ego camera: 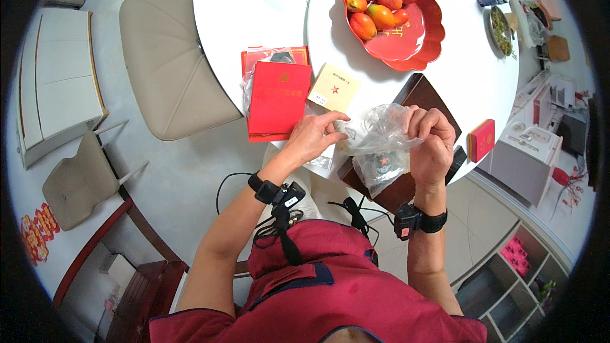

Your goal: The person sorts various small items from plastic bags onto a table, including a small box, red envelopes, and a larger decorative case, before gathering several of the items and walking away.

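My right hand (431, 140) pinches the bunched top of a clear plastic bag (388, 126). In the lower part of the bag shows a dark green item with a red star (384, 161). My left hand (314, 136) is at the bag's left edge, thumb and forefinger apart with nothing plainly between them. Under the bag, partly covered by it, is a dark brown box (431, 95). Beside my left hand lies a red booklet (279, 97) on other red folders and a plastic bag. A cream-coloured box with a red star (335, 87) sits just above the hands.
A scalloped red bowl (431, 33) of tomatoes (381, 16) stands on the round white table (257, 5). A small red box (482, 140) lies near the table's right edge, a dish of food (500, 31) farther back. A beige chair (167, 57) is at left. Cables (281, 228) hang by my lap.
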The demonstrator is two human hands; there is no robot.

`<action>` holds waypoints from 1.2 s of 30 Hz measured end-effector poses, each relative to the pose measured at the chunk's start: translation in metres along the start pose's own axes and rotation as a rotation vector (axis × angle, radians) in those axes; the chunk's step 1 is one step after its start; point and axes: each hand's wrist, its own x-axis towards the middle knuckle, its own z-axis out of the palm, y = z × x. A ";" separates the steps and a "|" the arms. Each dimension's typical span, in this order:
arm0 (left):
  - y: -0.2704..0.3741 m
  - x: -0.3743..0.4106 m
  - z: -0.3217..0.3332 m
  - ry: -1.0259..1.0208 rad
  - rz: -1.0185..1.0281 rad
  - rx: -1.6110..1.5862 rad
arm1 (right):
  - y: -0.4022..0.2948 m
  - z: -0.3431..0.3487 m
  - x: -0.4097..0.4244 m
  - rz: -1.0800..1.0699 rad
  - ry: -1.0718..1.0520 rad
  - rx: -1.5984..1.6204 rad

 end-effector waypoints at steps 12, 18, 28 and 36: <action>-0.016 -0.011 0.000 0.173 0.101 0.120 | 0.017 -0.020 0.014 0.000 0.222 0.070; -0.023 -0.014 -0.003 0.262 0.091 0.121 | 0.037 -0.018 0.012 0.002 0.466 -0.239; -0.030 -0.009 -0.003 0.090 -0.065 -0.421 | 0.085 0.019 -0.037 0.344 0.036 -0.726; -0.023 -0.016 -0.012 0.053 -0.107 -0.672 | 0.089 0.034 -0.045 0.222 -0.013 -0.834</action>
